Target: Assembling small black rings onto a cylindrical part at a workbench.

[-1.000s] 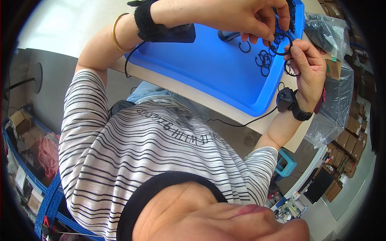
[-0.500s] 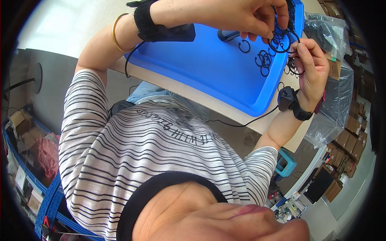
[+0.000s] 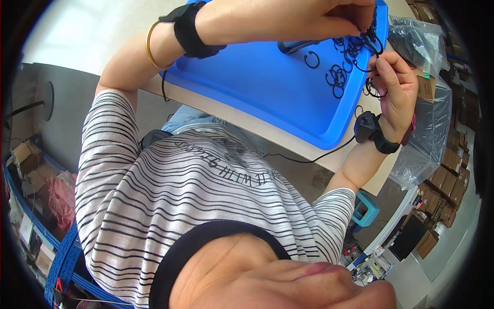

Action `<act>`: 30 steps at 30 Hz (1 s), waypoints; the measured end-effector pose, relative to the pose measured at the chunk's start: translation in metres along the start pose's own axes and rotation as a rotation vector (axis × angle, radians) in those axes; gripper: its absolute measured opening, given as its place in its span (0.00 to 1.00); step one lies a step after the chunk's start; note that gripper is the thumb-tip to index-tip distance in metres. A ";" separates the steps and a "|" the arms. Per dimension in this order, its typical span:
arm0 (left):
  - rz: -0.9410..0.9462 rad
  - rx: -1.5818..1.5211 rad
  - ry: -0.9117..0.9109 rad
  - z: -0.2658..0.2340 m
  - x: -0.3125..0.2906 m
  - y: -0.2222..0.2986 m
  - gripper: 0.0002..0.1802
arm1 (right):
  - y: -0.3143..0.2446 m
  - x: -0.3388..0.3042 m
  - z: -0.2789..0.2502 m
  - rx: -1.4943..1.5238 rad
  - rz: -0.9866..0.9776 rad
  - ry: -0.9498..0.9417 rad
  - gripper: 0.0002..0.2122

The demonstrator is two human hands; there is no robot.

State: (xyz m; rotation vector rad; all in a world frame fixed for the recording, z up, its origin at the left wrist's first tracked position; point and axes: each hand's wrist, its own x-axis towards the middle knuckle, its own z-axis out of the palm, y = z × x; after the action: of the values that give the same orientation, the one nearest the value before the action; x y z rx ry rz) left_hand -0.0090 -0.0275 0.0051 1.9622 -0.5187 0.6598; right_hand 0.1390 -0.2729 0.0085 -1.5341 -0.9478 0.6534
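My right hand (image 3: 395, 80) pinches a black C-shaped snap ring (image 3: 364, 70) between thumb and forefinger at the right rim of a blue tray (image 3: 247, 85). More black rings (image 3: 375, 96) hang by its lower fingers; how they are held is partly hidden. Across the far side of the tray reaches my left hand (image 3: 345, 18), its fingers curled and closed at a heap of black snap rings (image 3: 355, 47). Whatever sits between those fingertips is hidden. Several loose rings (image 3: 337, 78) lie nearer in the tray, and a single snap ring (image 3: 311, 59) lies apart.
A dark cylindrical object (image 3: 296, 45) lies in the tray, partly under my left forearm. The tray rests on a pale table (image 3: 226, 108). Clear plastic sheeting (image 3: 424, 129) hangs beyond the table's right side. A black cable (image 3: 303, 160) runs from my right wrist device (image 3: 366, 126).
My left hand has let go of the ring near my right hand and moved up and away to the heap. The right hand has barely moved and keeps its ring.
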 end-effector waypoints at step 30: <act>0.219 -0.006 -0.220 0.000 0.007 -0.021 0.22 | 0.003 -0.002 0.012 0.049 0.094 -0.037 0.09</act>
State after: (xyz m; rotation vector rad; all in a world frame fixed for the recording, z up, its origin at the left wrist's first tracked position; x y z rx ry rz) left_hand 0.0092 -0.0188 -0.0046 2.0005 -0.8799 0.5780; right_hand 0.1285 -0.2680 0.0027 -1.5353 -0.8851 0.7687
